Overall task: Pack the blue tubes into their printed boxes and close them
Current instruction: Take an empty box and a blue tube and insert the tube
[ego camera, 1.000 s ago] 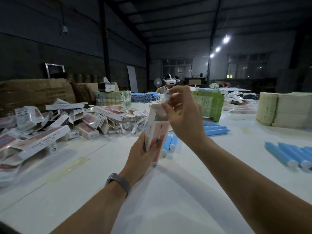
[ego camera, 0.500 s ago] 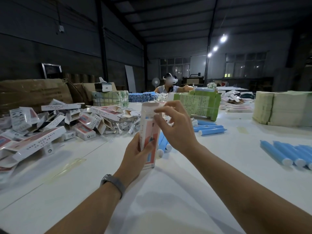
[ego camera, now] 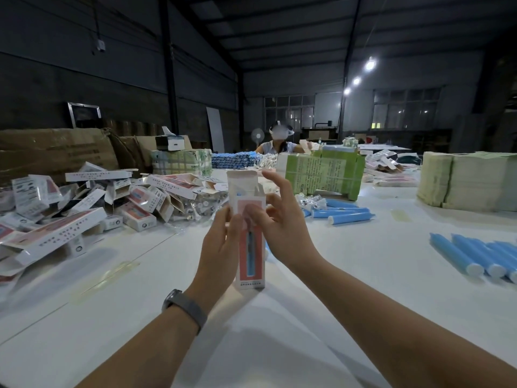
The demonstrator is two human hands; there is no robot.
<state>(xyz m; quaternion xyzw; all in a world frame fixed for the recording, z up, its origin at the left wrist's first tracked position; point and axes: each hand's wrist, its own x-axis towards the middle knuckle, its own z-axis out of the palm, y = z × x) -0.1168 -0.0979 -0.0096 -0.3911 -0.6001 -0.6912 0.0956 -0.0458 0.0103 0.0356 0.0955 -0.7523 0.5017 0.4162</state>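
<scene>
Printed box (ego camera: 249, 242) stands upright at the middle of the white table (ego camera: 307, 317), its top flap open and raised, a bit of blue just showing inside the mouth. Both hands have it.

Far left, a loose heap of printed cartons (ego camera: 84, 208) sprawls over the table, some open, some flattened, with brown cardboard cases (ego camera: 53, 152) behind it. The left hand (ego camera: 221, 247), a dark watch (ego camera: 186, 308) on its wrist, grips the box's left edge, fingers curled round it and thumb on the front face. The right hand (ego camera: 279, 219) pinches the upper front of the box with thumb and a finger, the remaining fingers lifted and spread beside the open flap.

Beyond the box, a green-and-white bundle of stacked cartons (ego camera: 321, 172) sits toward the far side, and a person wearing a headset (ego camera: 278, 141) sits behind it. Right of the hands, several blue tubes (ego camera: 347, 214) lie on the table. Further right, near the edge, another row of blue tubes (ego camera: 475, 256) lies side by side, touching. Behind these stands a tall pale stack of flat sheets (ego camera: 470, 180).
</scene>
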